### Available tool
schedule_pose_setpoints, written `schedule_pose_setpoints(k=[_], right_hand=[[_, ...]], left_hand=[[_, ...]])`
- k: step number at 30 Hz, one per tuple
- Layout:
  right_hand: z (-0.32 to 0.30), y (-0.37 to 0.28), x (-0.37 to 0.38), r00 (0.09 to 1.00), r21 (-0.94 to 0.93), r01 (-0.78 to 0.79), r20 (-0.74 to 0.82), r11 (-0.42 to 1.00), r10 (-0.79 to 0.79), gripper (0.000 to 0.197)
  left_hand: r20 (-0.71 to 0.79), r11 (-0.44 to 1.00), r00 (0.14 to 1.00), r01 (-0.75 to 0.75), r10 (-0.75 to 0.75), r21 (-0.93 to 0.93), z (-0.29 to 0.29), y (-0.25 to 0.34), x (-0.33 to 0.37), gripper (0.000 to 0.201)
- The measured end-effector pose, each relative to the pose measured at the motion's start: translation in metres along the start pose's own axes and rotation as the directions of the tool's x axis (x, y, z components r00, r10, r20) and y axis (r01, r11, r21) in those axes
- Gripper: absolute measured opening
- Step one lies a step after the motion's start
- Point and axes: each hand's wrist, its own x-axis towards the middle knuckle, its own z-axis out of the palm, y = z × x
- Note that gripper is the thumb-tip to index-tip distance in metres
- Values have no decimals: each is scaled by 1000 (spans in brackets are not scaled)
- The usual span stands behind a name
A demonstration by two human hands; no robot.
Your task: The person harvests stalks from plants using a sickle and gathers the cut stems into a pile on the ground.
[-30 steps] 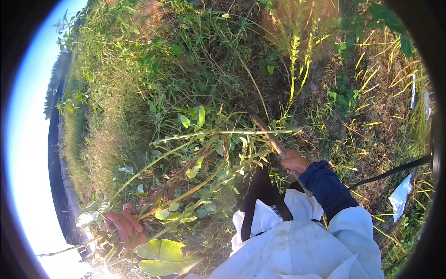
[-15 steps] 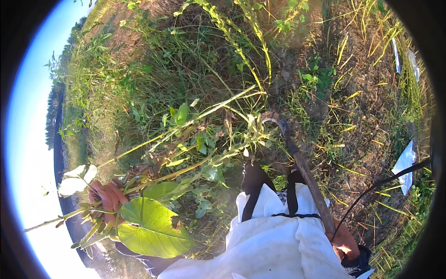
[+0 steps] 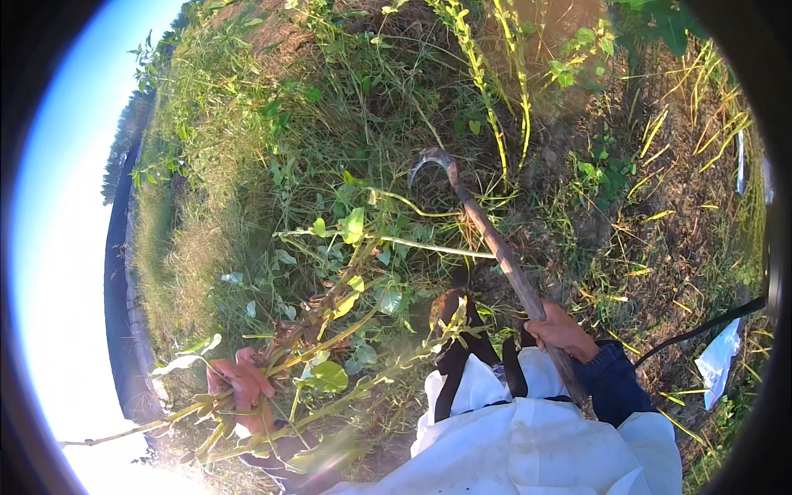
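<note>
My left hand [image 3: 241,389] is closed around a bundle of cut green stalks [image 3: 346,334], low on the left. Their leafy, partly dried ends slant up and right, toward the middle. My right hand [image 3: 565,332] wraps the lower part of a long wooden-handled sickle [image 3: 505,257]. The sickle's curved blade [image 3: 426,158] hooks to the left over the grass, apart from the bundle. Beyond and to the right of the blade stand tall yellow-green stalks with pods [image 3: 487,82]. A pale cut stalk [image 3: 437,247] lies crosswise, passing beside the sickle handle.
Thick grass and weeds [image 3: 313,148] cover the left side. Dry soil with yellow stubble [image 3: 652,219] spreads on the right. A white scrap [image 3: 719,363] and a black cord [image 3: 701,332] are at the right. A white cloth [image 3: 528,437] hangs in front of me above dark footwear [image 3: 462,322].
My right hand has come forward and up with the sickle, its blade now farther ahead and left. My left hand has shifted slightly right and down with the bundle; its large leaf has swung downward.
</note>
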Motion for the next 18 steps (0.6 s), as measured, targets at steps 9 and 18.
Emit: schedule_pose_setpoints(k=[9, 18], right_hand=[[39, -24, 170, 975, -492, 199, 12, 847, -221, 25], [-29, 67, -124, 943, -353, -264, -290, 898, 164, 34]], left_hand=[[-70, 985, 996, -67, 57, -158, -58, -3, -2, 13], [-1, 924, 1000, -4, 4, -382, -73, 26, 7, 24]])
